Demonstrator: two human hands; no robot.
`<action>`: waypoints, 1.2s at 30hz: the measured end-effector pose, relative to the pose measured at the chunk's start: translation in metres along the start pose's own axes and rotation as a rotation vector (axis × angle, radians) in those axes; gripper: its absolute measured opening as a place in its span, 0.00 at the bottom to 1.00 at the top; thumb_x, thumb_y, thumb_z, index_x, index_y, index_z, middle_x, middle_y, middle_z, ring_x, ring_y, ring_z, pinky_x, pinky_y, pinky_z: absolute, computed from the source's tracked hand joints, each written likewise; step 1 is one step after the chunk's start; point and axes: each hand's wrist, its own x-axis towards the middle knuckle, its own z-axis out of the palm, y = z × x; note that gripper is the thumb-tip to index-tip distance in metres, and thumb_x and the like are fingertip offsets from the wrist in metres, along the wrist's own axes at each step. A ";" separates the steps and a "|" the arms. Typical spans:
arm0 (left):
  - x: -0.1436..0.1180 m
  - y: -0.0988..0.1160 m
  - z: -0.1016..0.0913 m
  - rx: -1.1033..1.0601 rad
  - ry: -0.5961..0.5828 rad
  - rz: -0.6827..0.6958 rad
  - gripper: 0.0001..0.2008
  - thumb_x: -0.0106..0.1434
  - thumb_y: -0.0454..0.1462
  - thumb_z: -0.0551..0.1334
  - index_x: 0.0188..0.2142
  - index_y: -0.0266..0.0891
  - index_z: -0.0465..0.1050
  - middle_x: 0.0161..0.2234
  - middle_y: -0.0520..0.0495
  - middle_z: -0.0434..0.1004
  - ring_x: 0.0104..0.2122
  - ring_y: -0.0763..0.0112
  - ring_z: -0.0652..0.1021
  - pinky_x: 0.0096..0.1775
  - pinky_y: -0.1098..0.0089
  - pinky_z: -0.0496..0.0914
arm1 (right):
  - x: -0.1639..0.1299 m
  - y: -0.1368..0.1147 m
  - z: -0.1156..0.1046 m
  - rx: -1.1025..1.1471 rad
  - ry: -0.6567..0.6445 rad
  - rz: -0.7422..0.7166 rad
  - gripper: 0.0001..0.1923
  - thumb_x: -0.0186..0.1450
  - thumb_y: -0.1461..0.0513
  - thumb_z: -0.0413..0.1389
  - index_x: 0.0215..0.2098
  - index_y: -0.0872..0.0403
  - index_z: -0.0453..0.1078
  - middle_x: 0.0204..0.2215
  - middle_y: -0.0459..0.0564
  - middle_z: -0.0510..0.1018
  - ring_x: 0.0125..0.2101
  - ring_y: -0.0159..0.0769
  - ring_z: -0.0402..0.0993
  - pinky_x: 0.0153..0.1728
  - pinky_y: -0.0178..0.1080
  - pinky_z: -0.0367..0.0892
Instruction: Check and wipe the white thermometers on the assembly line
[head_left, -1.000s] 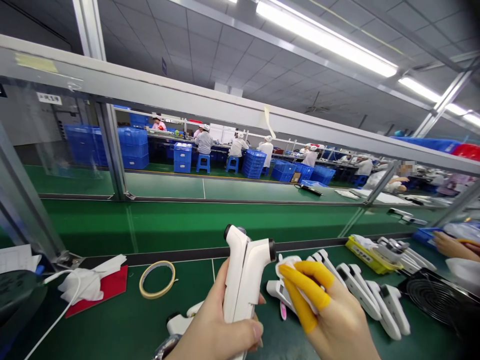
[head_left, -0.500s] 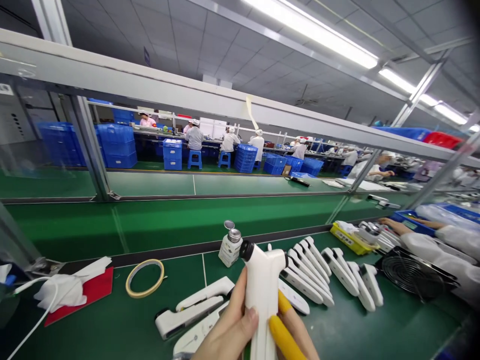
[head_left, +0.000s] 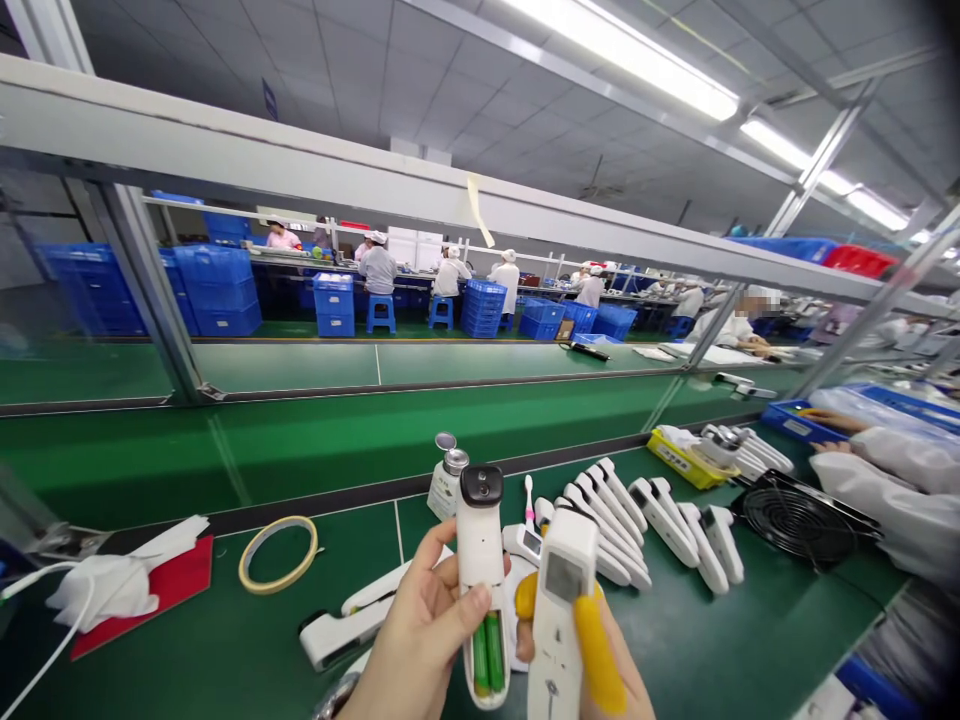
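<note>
Leftmost, at the bench's point(head_left: 225, 640) left edge, a white cloth point(head_left: 112, 585) lies on a red mat point(head_left: 176, 590), a white cable point(head_left: 37, 660) running past it. Tape roll point(head_left: 277, 567) flat on the green surface, just right of the mat. Loose white thermometer point(head_left: 352, 625) lying near the front edge, under my view of the hands.

Left hand point(head_left: 420, 640): fingers curled closed around an upright thermometer body point(head_left: 481, 590), sensor end up, battery bay facing me with no cover on it; two green batteries point(head_left: 487, 655) seated side by side. Thumb rests beside the bay.

Right hand point(head_left: 592, 660): yellow finger cots point(head_left: 596, 640) on, fingers wrapped around a second thermometer point(head_left: 559, 610), display window toward me. The two units stand side by side, touching or nearly so; I cannot tell which.

Behind them, toward the bench's far edge: small dispenser bottle point(head_left: 446, 485). Right of it, a row of thermometers point(head_left: 645, 515) laid in parallel, then a yellow tray point(head_left: 686, 460), then a black fan point(head_left: 799, 520) near the right edge, where a co-worker's sleeve point(head_left: 892, 490) rests.

Judgement on handling: keep the open unit upright so the cells stay seated, thumb clear of the contacts, and grip the display unit by its sides, cots off the window.
</note>
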 end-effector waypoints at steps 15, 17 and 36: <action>0.003 -0.007 -0.001 -0.070 -0.091 -0.115 0.21 0.64 0.32 0.55 0.56 0.35 0.54 0.44 0.39 0.73 0.42 0.63 0.74 0.45 0.62 0.65 | 0.009 -0.026 0.004 0.093 -0.228 -0.168 0.24 0.52 0.64 0.65 0.47 0.49 0.70 0.44 0.54 0.77 0.45 0.48 0.72 0.45 0.47 0.69; 0.004 -0.009 -0.002 -0.078 -0.113 -0.109 0.20 0.64 0.32 0.54 0.55 0.36 0.55 0.44 0.40 0.74 0.44 0.64 0.74 0.44 0.64 0.65 | 0.010 -0.025 0.004 0.086 -0.252 -0.204 0.24 0.54 0.64 0.64 0.49 0.48 0.69 0.45 0.54 0.76 0.46 0.48 0.71 0.46 0.48 0.68; 0.004 -0.011 -0.006 0.036 -0.118 -0.089 0.18 0.62 0.34 0.59 0.52 0.41 0.63 0.48 0.43 0.73 0.47 0.64 0.72 0.44 0.68 0.66 | 0.009 -0.018 -0.003 0.098 -0.295 -0.231 0.25 0.60 0.62 0.58 0.55 0.44 0.61 0.50 0.51 0.72 0.49 0.42 0.69 0.47 0.43 0.66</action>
